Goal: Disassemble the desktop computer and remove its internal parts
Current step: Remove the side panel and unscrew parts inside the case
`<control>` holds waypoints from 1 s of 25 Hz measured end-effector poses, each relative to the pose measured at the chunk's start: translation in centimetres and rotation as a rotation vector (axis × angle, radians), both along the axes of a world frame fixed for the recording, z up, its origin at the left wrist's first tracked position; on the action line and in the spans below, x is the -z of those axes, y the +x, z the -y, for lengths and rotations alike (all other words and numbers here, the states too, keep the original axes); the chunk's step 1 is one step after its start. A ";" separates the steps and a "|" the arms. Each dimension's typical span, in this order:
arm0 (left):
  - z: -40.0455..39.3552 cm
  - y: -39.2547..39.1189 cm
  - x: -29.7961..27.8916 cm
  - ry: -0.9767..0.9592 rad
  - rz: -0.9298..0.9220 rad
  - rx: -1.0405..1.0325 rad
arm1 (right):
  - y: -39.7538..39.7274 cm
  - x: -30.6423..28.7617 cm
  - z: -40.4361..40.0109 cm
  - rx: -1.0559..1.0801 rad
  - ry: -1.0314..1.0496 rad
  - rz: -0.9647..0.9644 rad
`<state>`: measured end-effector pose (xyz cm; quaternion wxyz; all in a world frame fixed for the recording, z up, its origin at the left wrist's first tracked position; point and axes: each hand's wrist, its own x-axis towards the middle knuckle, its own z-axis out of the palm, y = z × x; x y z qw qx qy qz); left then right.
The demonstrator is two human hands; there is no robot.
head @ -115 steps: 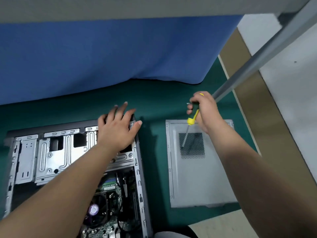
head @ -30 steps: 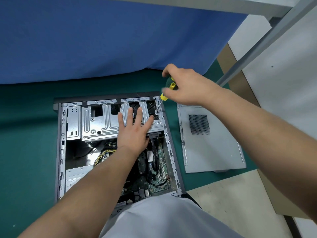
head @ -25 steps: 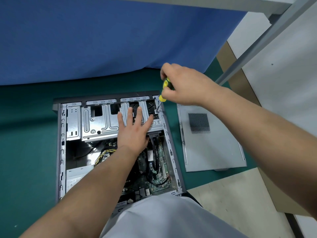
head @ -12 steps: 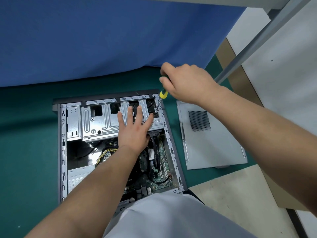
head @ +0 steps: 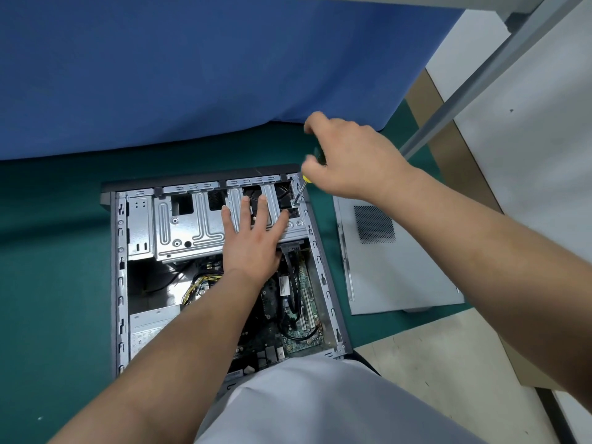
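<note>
- Desktop computer (head: 221,270) lies open on its side, centre of frame, on the green tabletop (head: 57,299).
- Left hand (head: 253,238) rests flat on the drive cage (head: 192,225), fingers spread, gripping nothing.
- Right hand (head: 349,158) is clenched round a screwdriver (head: 302,187), tip at the cage's upper-right corner.
- Judgement: stamped steel cage, stiff, moderately light, edges likely sharp; lift by its flat sides, clear of cables (head: 294,283).
- Removed side panel (head: 394,267) lies right of the case.

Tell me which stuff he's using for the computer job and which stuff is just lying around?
In use:
computer case
metal drive cage, pressed by the left hand
screwdriver, gripped by the right hand

Lying about:
side panel
blue cloth
green mat
</note>
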<state>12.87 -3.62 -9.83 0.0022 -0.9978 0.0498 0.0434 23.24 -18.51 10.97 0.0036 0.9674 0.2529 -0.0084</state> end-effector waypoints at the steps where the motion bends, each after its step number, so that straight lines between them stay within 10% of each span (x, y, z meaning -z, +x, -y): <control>1: 0.0 0.0 0.0 0.000 0.001 0.000 | 0.0 0.1 0.0 0.045 -0.040 0.063; 6: 0.0 0.0 0.0 -0.004 0.003 0.000 | 0.4 -0.4 0.9 -0.219 0.086 -0.154; 12: 0.1 0.0 0.1 -0.007 0.005 -0.002 | 0.0 0.4 1.0 -0.032 0.076 -0.002; 18: 0.2 0.1 0.0 -0.011 0.004 -0.002 | 0.5 0.3 1.3 0.190 0.492 -0.196; 25: 0.1 0.0 -0.1 -0.010 -0.003 -0.002 | -0.4 1.0 1.4 0.152 0.236 -0.089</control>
